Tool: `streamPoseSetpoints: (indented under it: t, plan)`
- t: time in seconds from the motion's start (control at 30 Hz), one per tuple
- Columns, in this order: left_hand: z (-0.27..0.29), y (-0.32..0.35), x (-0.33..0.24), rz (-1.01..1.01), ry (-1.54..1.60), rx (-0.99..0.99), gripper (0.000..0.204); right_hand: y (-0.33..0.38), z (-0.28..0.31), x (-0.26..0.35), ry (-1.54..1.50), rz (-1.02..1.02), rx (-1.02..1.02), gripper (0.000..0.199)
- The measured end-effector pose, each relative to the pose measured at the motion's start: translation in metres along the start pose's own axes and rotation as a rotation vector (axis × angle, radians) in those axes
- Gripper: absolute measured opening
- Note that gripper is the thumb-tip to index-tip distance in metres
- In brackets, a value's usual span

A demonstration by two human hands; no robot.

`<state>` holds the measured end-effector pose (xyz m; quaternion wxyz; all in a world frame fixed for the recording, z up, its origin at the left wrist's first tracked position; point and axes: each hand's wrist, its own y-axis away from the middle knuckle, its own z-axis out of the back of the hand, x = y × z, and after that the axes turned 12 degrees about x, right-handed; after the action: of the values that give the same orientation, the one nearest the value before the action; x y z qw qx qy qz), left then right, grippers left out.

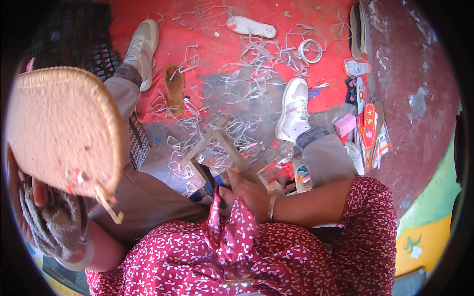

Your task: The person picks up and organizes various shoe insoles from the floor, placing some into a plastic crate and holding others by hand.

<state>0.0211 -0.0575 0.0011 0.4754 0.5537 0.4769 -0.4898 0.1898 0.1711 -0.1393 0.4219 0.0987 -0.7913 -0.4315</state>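
A large tan shoe sole (64, 130) with a stitched rim is raised close at the left. A short loose strand (109, 204) hangs from its lower edge, near small red marks. My left hand (39, 202), in a grey knitted fingerless glove, grips the sole from beneath; most of its fingers are hidden behind it. Low in front of my lap, my right hand (247, 195) is curled beside a wooden frame (229, 145) and a dark strip (210, 177). My shirt's knotted tie (229, 217) covers part of this hand, so what it holds is hidden.
Tangled pale cord scraps (254, 64) litter the red floor sheet (197, 29). A white insole (251, 26) and a brown sole (175, 89) lie there. At right are a red patterned insole (369, 126), a pink box (345, 124) and packets. My shoes (295, 106) flank the frame.
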Motion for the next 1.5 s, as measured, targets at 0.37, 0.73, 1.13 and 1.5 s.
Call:
streamPoseSetpoints:
  t: [0.37,0.73,1.13,1.5]
  plan:
    - [-0.034,-0.031,0.004,0.282,0.081,-0.247,0.029,0.190,0.261,-0.006,-0.096,0.249,-0.922,0.034]
    - [-0.139,-0.122,0.022,0.337,0.015,0.282,0.020,0.227,0.144,-0.290,-0.867,0.235,-0.645,0.018]
    - [-0.234,-0.100,-0.050,0.318,-0.014,0.767,0.024,0.318,0.069,-0.262,-0.055,0.003,-1.263,0.024]
    - [-0.225,-0.053,-0.085,0.225,0.086,0.915,0.022,0.320,-0.016,-0.234,-0.497,0.071,-1.262,0.020]
